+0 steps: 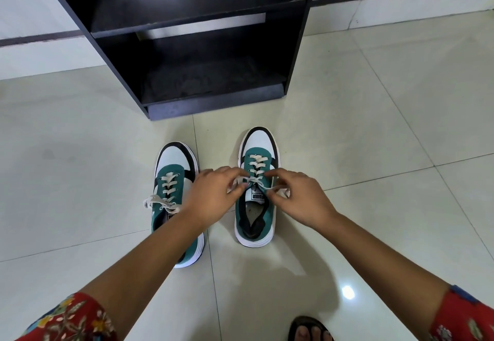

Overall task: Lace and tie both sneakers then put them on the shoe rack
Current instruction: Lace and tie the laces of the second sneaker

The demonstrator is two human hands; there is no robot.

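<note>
I'm working on the right sneaker (256,188), roughly past the halfway mark by my read: the left sneaker (175,201) is sitting just beside it on the tiled floor (374,153), laced to the top with a loose bow flopping off its outer side, so that one is looking done. On the right one the flat cream lace (255,170) is already crisscrossing every eyelet pair I can see, and I'm now tying at the tongue. My left hand (213,193) is pinching one lace strand between thumb and fingertips, my right hand (299,199) is pinching the other strand with fingers curled narrow; whether a loop is formed yet I cannot tell. Still left: finishing this knot, then moving both shoes onto the shoe rack (200,46), which is standing right ahead with both visible shelves holding no shoes. Materials: teal suede-like uppers, smooth white toe panels with black trim, thick ridged white rubber soles, woven flat laces, so they're looking floppy and soft. The rack is matte black laminate board, dusty on the lower shelf. The floor is glossy pale tile, reflecting light.
</note>
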